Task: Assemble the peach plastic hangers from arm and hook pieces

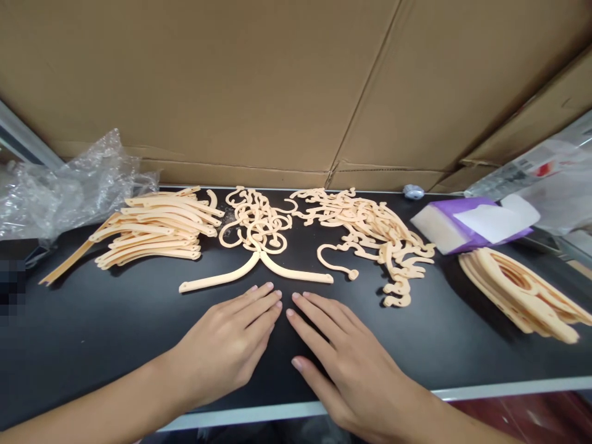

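Note:
My left hand (240, 342) and my right hand (342, 354) lie palm-down on the black tabletop, fingers stretched out, holding nothing. Just beyond my fingertips, two curved cream plastic arms (296, 270) meet at their inner ends in a hanger shape. Behind that joint lies a tangle of cream plastic hooks (256, 216). Left of it is a stack of curved cream arms (157, 225). To the right, a heap of small wavy cream pieces (361, 216) spreads toward me, with a single hook-shaped piece (340, 259) beside it.
Stacked cream hanger-like pieces (518, 290) stand at the right, below a purple tissue pack (472, 225). Crumpled clear plastic (78, 191) covers the back left. Tall cardboard (231, 86) walls the far side. The table's pale front edge (504, 390) runs near my wrists.

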Action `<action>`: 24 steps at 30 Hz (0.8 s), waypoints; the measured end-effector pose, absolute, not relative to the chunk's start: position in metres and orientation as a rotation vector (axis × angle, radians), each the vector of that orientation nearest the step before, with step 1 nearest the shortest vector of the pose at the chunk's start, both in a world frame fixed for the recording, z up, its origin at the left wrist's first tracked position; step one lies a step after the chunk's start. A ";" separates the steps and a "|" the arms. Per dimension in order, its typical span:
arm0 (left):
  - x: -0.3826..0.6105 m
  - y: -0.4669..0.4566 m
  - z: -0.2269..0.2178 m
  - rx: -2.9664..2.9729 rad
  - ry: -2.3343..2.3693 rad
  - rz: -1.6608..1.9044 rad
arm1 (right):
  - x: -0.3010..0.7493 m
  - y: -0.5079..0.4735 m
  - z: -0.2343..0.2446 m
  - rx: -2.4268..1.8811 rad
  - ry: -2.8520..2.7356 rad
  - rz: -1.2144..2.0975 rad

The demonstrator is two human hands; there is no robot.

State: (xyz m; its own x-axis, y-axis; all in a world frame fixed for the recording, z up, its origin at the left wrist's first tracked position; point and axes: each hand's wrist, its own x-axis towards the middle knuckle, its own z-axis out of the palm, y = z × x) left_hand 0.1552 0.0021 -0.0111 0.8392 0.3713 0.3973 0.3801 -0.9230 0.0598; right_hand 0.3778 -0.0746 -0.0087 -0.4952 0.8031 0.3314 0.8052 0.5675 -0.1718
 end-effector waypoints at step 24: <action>0.145 -0.011 -0.004 -3.113 -0.779 -0.250 | 0.483 0.024 0.009 -1.876 -2.246 -0.430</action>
